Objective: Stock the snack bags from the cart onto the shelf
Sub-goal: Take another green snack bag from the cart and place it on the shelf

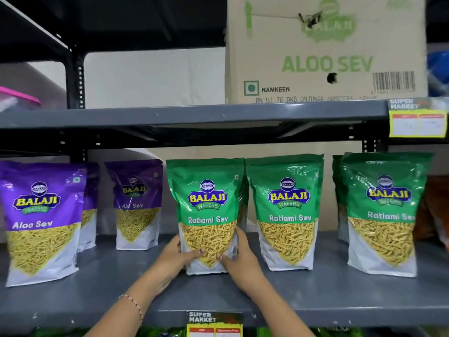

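A green Ratlami Sev bag (206,203) stands upright on the grey shelf (121,288), near its middle. My left hand (175,256) grips the bag's lower left side and my right hand (239,260) grips its lower right side, thumbs on the front. Two more green Ratlami Sev bags (286,210) (386,212) stand to the right. Purple Aloo Sev bags (41,220) (137,203) stand to the left. The cart is out of view.
A cardboard box marked Aloo Sev (325,49) sits on the upper shelf (170,115). Price labels hang on the upper shelf edge (418,120) and the lower shelf edge (215,323). An orange pack (435,210) shows at the far right. A black upright post (75,76) stands at the back left.
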Demonstrator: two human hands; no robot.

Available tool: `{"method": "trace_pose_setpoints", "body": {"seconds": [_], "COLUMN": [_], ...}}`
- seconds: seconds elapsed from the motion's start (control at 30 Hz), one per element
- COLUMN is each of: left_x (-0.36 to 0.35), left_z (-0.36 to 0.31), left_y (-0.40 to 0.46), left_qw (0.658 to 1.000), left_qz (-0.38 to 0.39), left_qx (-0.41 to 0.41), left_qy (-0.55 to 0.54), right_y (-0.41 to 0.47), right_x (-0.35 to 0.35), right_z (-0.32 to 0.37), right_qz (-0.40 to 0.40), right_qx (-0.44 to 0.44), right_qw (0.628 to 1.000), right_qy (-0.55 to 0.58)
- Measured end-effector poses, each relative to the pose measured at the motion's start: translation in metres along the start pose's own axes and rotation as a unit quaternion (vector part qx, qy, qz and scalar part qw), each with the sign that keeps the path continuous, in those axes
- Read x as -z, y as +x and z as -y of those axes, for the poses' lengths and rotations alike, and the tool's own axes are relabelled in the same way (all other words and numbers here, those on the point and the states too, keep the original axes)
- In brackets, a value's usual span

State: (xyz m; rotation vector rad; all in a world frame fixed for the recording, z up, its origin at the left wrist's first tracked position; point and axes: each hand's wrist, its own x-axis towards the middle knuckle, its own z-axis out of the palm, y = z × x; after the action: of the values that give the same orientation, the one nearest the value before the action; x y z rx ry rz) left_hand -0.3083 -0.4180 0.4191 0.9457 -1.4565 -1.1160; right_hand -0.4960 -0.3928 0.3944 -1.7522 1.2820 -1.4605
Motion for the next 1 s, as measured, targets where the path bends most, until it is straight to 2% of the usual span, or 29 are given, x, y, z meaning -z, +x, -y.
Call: {"method": "trace_pose_setpoints", "body": {"seconds": [0.07, 0.17, 0.27, 0.33, 0.47, 0.53, 0.6, 0.63, 0.67, 0.73, 0.8, 0.87, 0.93, 1.0], "left_x": [-0.001, 0.003, 0.031, 0.063, 0.147, 0.192, 0.239, 0.260, 0.275, 0.301, 0.314, 0.307, 0.293, 0.289], "left_z": [-0.001, -0.002, -0.002, 0.005, 0.046, 0.081, 0.131, 0.157, 0.179, 0.224, 0.258, 0.270, 0.275, 0.285], "left_y": [-0.005, -0.023, -0.069, -0.116, -0.220, -0.277, -0.364, -0.406, -0.445, -0.523, -0.586, -0.622, -0.634, -0.642], "left_qw": [1.000, 0.997, 0.984, 0.971, 0.958, 0.950, 0.917, 0.905, 0.895, 0.869, 0.816, 0.750, 0.729, 0.717], "left_qz": [-0.009, -0.068, -0.141, -0.190, -0.270, -0.311, -0.383, -0.387, -0.385, -0.377, -0.336, -0.310, -0.292, -0.331], "left_qx": [-0.002, -0.037, -0.101, -0.130, -0.080, 0.009, 0.111, 0.166, 0.209, 0.295, 0.440, 0.539, 0.565, 0.573], "left_qy": [0.012, 0.001, -0.051, -0.071, -0.049, -0.009, 0.024, 0.053, 0.082, 0.125, 0.169, 0.225, 0.253, 0.220], "right_y": [-0.001, -0.006, -0.028, -0.055, -0.115, -0.140, -0.175, -0.190, -0.208, -0.245, -0.289, -0.332, -0.373, -0.415], "right_x": [0.000, 0.004, -0.007, -0.029, -0.096, -0.140, -0.204, -0.231, -0.257, -0.306, -0.353, -0.390, -0.418, -0.450], "right_z": [0.001, 0.003, 0.018, 0.040, 0.058, 0.050, 0.034, 0.026, 0.016, -0.011, -0.035, -0.055, -0.071, -0.086], "right_qz": [0.000, -0.064, -0.144, -0.151, -0.062, 0.030, 0.177, 0.250, 0.324, 0.479, 0.618, 0.690, 0.744, 0.784], "right_qx": [-0.007, -0.018, 0.061, 0.108, 0.169, 0.145, 0.087, 0.068, 0.041, -0.009, -0.050, -0.090, -0.057, -0.052], "right_qw": [1.000, 0.998, 0.987, 0.978, 0.966, 0.969, 0.961, 0.951, 0.935, 0.876, 0.785, 0.715, 0.657, 0.599], "right_qy": [-0.009, -0.014, 0.039, 0.100, 0.184, 0.199, 0.194, 0.169, 0.135, 0.061, -0.017, -0.059, -0.108, -0.153]}}
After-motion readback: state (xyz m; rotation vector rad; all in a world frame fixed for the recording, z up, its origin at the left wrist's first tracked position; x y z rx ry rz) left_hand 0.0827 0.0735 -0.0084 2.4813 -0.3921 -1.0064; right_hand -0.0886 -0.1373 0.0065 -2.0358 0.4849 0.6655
